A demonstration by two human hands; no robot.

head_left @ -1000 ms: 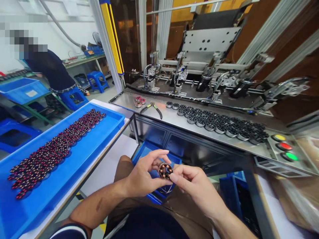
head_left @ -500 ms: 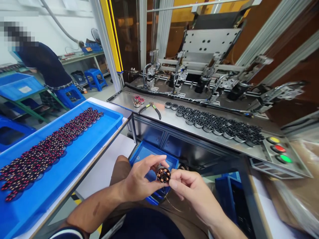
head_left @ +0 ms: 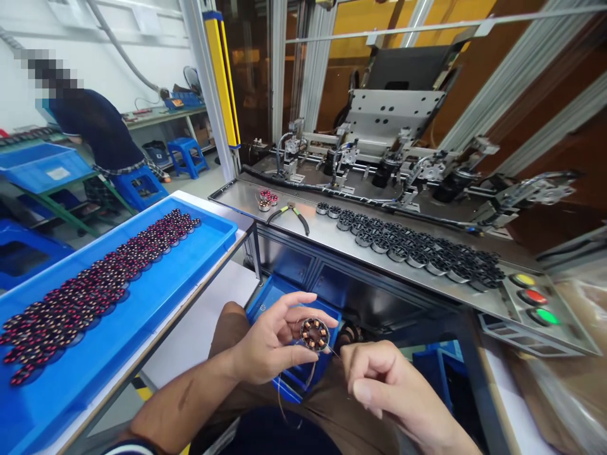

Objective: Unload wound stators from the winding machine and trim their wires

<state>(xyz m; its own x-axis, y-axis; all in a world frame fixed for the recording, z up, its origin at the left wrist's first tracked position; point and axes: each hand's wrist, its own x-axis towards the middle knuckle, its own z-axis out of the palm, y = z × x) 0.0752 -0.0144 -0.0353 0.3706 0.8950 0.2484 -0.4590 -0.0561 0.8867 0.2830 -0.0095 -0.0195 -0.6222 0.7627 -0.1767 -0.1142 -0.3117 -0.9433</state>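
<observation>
While working with the worktop [head_left: 327,232] beyond the left grip [head_left: 271,340] and right grip [head_left: 385,379], support the copper-wound ring [head_left: 315,334], clasped inside the left, lightly by its rim, and guide the thin wire [head_left: 334,354], apparently pinched in the right, straight outward without kinking.

Pretty bright on the left, white wall [head_left: 165,57] nearly washed out; amber panels [head_left: 355,25] up top look dimmer. Some glare on the steel worktop [head_left: 325,230]. Lens stretches the edges, plastic [head_left: 585,360] far right's smeary.
</observation>
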